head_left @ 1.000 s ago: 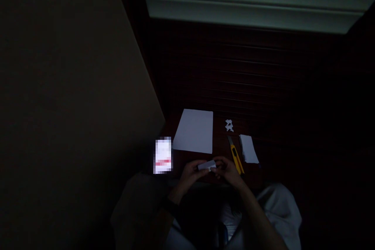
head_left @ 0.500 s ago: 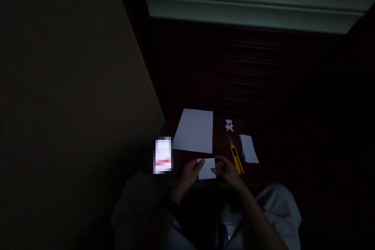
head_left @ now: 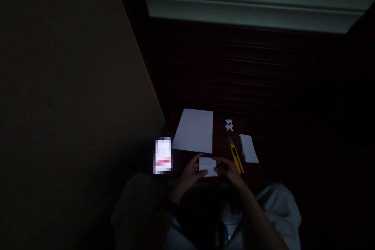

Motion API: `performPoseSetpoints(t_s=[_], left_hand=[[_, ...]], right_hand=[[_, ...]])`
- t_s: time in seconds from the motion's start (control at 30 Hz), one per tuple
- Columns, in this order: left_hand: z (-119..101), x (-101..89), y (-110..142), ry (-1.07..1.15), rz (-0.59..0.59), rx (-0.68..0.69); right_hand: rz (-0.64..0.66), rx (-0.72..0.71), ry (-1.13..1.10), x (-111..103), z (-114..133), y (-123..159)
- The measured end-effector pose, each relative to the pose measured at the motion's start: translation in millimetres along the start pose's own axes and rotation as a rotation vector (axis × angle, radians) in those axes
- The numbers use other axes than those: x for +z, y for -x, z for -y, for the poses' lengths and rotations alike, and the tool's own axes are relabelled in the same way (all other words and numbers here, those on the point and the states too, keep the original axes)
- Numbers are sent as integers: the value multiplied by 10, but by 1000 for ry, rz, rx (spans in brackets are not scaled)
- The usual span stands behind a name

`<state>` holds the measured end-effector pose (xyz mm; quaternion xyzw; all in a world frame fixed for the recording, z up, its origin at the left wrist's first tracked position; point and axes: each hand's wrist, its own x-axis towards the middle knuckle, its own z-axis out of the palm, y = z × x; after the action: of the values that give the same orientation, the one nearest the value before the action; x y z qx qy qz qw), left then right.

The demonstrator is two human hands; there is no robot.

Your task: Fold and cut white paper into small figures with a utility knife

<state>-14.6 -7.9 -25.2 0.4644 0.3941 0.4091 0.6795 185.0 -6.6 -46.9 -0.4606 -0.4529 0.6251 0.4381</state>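
Observation:
Between my two hands is a small white piece of paper (head_left: 208,167), nearly square, at the near edge of the dark table. My left hand (head_left: 192,170) grips its left side, thumb on the face and index finger stretched past the top corner. My right hand (head_left: 227,170) holds the right side, with its thumb on the paper and its index finger along the upper corner. Just right of that hand lies a yellow utility knife (head_left: 236,159) with its blade pointing away from me. A large white sheet (head_left: 195,131) lies beyond my hands.
Small white paper scraps (head_left: 229,125) lie behind the knife. A stack of white paper pieces (head_left: 249,149) rests at the right. On the left glows a blurred phone-like screen (head_left: 163,154). A wall (head_left: 88,105) rises along the left side, and the room is dim.
The small paper was tilted nearly edge-on, then turned its face up, and now lies slightly higher and flatter. My left index finger has stretched out and its thumb has moved to the lower edge.

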Motion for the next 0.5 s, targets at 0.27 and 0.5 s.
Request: performPoseSetpoints(t_s=[0.27, 0.5], left_hand=[[82, -22, -34, -60, -65, -9], [57, -31, -27, -37, 28, 10]], right_hand=[[-43, -45, -16, 25, 27, -12], [-29, -30, 6, 38, 65, -4]])
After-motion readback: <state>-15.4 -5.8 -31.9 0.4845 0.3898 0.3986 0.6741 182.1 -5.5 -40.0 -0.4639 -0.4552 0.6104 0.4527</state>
